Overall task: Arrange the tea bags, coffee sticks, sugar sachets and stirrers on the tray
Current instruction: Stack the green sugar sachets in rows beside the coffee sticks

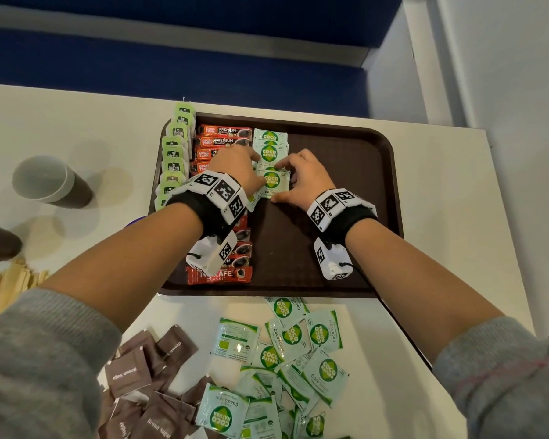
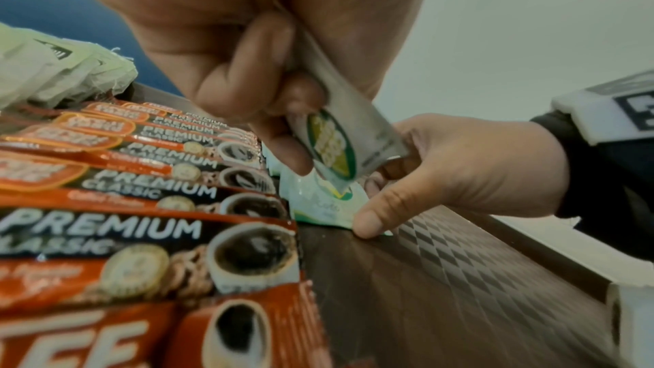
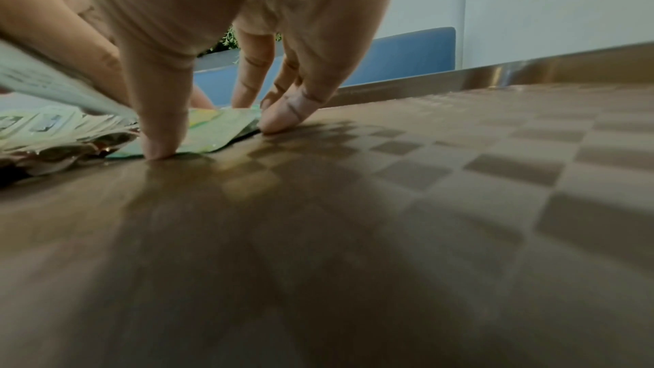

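Note:
A dark brown tray (image 1: 346, 172) holds a column of green tea bags (image 1: 173, 153) along its left edge, then orange and red coffee sticks (image 1: 224, 136), then a column of green-and-white Coco Natura sugar sachets (image 1: 270, 144). My left hand (image 1: 240, 167) pinches a spare Coco sachet (image 2: 340, 133) between curled fingers and thumb, tilted above the column. My right hand (image 1: 298, 179) is spread, thumb (image 2: 371, 220) and fingertips (image 3: 283, 119) pressing the corners of the nearest Coco sachet (image 1: 274, 182) flat on the tray.
Loose Coco sachets (image 1: 298, 350) and brown sugar sachets (image 1: 146, 369) lie heaped on the white table in front of the tray. Wooden stirrers (image 1: 10, 283) sit at the left edge, with two paper cups (image 1: 49, 182) beyond them. The tray's right half (image 1: 346, 217) is bare.

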`<state>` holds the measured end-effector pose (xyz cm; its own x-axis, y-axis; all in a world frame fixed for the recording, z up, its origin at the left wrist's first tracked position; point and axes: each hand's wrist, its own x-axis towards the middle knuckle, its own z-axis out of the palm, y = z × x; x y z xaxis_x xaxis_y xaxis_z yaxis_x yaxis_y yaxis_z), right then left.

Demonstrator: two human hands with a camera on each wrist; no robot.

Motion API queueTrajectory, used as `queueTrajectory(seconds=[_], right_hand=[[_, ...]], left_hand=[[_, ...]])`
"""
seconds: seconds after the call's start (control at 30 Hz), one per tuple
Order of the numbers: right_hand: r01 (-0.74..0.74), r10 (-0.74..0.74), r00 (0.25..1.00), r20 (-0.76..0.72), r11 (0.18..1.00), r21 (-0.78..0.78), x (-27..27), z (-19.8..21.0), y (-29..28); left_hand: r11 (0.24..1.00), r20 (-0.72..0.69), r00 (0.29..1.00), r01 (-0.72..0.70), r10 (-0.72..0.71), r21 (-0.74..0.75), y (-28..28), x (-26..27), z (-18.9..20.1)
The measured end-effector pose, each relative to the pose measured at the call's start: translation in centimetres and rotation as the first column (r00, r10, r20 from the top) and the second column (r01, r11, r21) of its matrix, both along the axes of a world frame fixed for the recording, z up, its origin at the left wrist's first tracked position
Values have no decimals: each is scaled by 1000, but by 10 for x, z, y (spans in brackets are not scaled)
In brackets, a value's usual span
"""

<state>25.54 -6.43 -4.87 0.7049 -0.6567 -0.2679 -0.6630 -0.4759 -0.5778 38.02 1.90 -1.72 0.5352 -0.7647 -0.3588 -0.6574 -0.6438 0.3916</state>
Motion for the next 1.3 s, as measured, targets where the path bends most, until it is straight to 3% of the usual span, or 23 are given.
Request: queueTrajectory(seconds=[0.4,0.57,0.77,0.97,1.3], right_hand=[[13,-14,1000,-5,999,-47,5,4,-2],[42,-41,998,-40,998,35,-11,12,-11],[-16,25,991,-130,997,74,-16,14,-15],[14,-9,996,-83,999,53,-9,13,-11],[37,-37,999,-15,999,36,-7,10,-8]], left_hand=[[1000,2,1000,28,-28,11,-2,4,-5],[998,3,998,64,-64,21,-4,8,-7],[990,24,991,129,-130,52,-10,7,-8],[987,53,987,147,-151,69,-13,6,-9],[984,-24,992,123,-121,129,-15,8,-4]])
